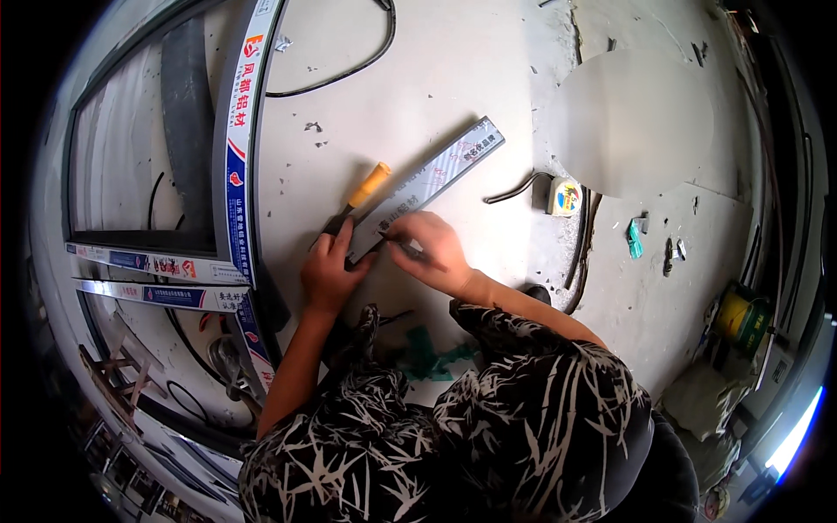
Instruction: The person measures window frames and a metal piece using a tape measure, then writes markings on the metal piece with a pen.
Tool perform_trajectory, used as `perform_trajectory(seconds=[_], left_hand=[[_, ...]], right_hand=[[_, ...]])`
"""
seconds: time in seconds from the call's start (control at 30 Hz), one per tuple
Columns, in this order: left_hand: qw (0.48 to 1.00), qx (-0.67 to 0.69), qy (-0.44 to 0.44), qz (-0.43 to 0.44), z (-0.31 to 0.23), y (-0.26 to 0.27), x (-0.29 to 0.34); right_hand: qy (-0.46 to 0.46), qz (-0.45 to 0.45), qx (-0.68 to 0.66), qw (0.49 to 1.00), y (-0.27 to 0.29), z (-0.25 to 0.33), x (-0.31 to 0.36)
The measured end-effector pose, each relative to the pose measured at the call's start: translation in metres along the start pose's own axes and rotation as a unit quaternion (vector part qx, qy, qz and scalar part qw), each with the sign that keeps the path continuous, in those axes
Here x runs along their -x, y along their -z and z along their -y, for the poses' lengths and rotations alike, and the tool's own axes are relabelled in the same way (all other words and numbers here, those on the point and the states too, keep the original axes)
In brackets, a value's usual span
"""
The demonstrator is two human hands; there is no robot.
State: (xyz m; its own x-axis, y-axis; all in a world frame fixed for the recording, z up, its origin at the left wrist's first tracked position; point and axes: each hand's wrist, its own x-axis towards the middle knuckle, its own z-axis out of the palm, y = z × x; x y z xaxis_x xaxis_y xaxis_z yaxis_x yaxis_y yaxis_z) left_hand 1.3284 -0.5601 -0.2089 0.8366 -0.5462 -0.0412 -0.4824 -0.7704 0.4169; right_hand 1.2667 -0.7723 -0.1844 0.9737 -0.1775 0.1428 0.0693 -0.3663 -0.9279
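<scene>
A grey aluminium profile [432, 176], covered with printed film, slants from my hands toward the upper right. My left hand [330, 267] grips its near end, fingers along the left side and thumb by the lower edge. Over the same end, my right hand [433, 251] is closed in a pinch, its fingertips at the profile's upper face. A thin dark tip shows there, but the rest of what the fingers hold is hidden. Just left of the profile lies a tool with a yellow handle [373, 181]; its dark lower part runs toward my left fingers.
Film-covered dark window frames [240, 157] stand along the left. A tape measure [564, 197] lies on the floor to the right, beside a black cable [576, 261]. Green scraps [432, 356] lie near my legs. A yellow-green bucket [744, 319] stands at the far right.
</scene>
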Motion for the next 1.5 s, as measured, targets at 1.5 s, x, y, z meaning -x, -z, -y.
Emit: perform_trajectory(seconds=[1.5], left_hand=[[1.0, -0.027, -0.004, -0.009, -0.001, -0.006, 0.002]], right_hand=[[0.014, 0.025, 0.005, 1.0, -0.001, -0.008, 0.0]])
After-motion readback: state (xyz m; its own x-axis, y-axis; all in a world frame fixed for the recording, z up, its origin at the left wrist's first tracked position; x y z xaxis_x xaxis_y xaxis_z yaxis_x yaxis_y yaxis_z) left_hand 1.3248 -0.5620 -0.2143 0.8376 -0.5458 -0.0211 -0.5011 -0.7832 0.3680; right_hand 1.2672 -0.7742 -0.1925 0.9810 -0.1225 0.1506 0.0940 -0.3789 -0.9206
